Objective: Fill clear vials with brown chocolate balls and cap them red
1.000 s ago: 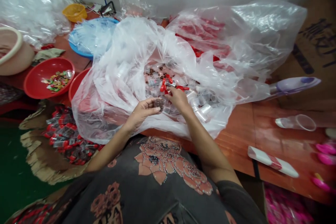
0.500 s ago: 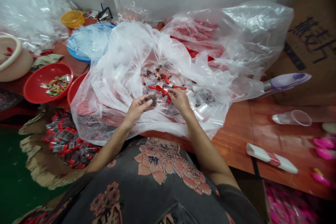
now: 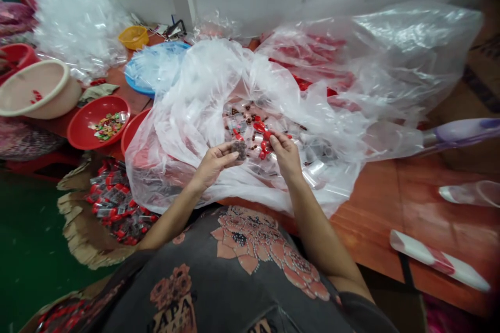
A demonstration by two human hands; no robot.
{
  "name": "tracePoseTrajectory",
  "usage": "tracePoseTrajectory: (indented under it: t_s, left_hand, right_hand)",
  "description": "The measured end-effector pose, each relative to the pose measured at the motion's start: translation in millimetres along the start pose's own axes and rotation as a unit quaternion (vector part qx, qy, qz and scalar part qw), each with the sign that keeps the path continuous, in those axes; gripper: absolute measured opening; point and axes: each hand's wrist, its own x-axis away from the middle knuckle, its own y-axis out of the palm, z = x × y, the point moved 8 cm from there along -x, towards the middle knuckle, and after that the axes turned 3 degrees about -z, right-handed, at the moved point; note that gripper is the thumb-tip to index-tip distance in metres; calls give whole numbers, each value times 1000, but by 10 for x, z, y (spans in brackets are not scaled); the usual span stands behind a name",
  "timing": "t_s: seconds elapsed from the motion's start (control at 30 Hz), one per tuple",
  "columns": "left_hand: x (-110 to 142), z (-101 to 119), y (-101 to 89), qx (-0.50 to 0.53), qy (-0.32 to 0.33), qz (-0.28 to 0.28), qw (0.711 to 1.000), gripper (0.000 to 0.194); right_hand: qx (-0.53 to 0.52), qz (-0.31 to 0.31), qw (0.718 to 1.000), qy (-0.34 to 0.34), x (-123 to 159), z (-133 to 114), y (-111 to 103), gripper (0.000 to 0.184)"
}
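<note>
My left hand (image 3: 214,165) is closed around a small clear container (image 3: 238,150) that looks full of dark brown beads. To its right, my right hand (image 3: 288,157) pinches a red bow-shaped plastic piece (image 3: 267,136) between thumb and fingers. Both hands are over an opened clear plastic bag (image 3: 230,192). Inside the bag lie small clear containers (image 3: 314,173), loose brown beads (image 3: 235,111) and more red pieces (image 3: 237,135). The fingertips hide part of the container and of the red piece.
Red bowls (image 3: 76,135), a cream basin (image 3: 66,91) and a blue basin (image 3: 136,86) stand at left. Below them, a torn carton (image 3: 78,234) holds many red-capped containers (image 3: 113,197). A purple-handled scoop (image 3: 461,129) and a white roll (image 3: 422,255) lie at right.
The view has turned left, so the scene sits further right. My right fingers have closed on a red piece and moved slightly away from the pile. My left hand keeps its hold.
</note>
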Motion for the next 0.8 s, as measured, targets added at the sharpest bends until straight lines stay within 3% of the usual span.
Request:
tracePoseTrajectory:
  t_s: [0.13, 0.3, 0.6, 0.8]
  left_hand:
    - [-51, -100, 196, -61, 7, -49, 997, 41]
    - [-73, -129, 402, -110, 19, -83, 990, 36]
    - [-93, -179, 446, -156, 30, -76, 984, 32]
    - [-96, -238, 444, -167, 40, -66, 983, 30]
  right_hand:
    - [-95, -30, 995, 24, 225, -335, 49, 40]
    - [-20, -44, 998, -49, 427, -668, 76, 31]
    - [152, -61, 970, -182, 573, -867, 56, 27]
    - [178, -26, 960, -213, 695, -858, 60, 26]
